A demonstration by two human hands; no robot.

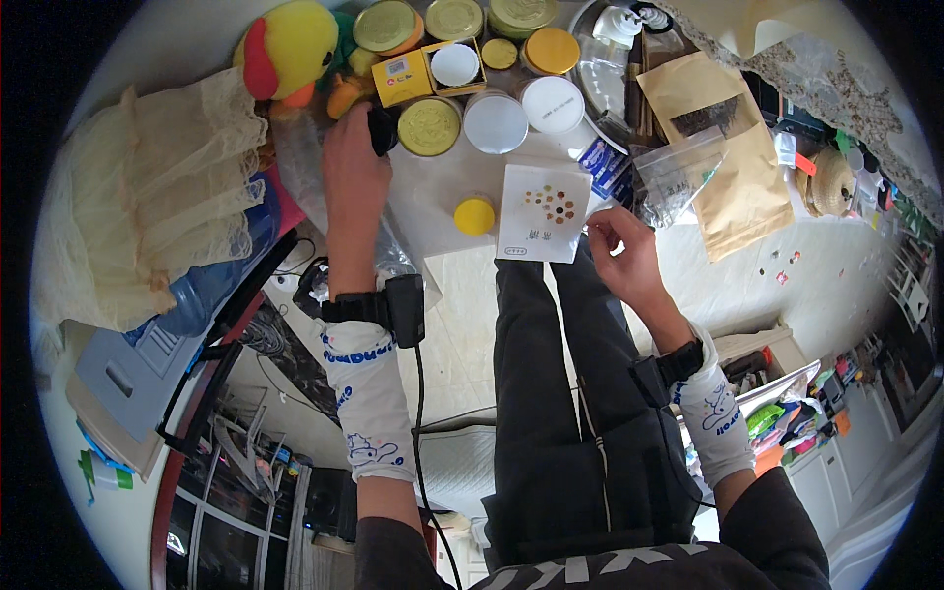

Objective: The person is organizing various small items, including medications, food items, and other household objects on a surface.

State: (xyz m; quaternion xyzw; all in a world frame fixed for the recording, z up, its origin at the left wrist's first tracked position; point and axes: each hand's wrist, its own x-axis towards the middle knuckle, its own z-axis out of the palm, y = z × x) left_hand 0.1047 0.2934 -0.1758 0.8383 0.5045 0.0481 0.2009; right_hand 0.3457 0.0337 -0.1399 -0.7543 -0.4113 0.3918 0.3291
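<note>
My left hand (pixel 350 155) reaches to the far left of the table, fingers closed round a small black object (pixel 383 131) whose kind I cannot make out. It is beside a gold-lidded tin (pixel 429 126). My right hand (pixel 625 251) is at the near edge, beside the right side of a white card box (pixel 544 214) printed with small coloured dots. Its thumb and fingers are pinched together, and whatever may be between them is too small to name. A small yellow round lid or jar (pixel 475 215) stands just left of the box.
Along the back stand white-lidded jars (pixel 496 122), several gold-lidded tins and a yellow box (pixel 404 79). A yellow plush toy (pixel 290 51) is at the far left. On the right lie a brown paper pouch (pixel 752 187), a clear zip bag (pixel 678 177) and a blue packet (pixel 605 169).
</note>
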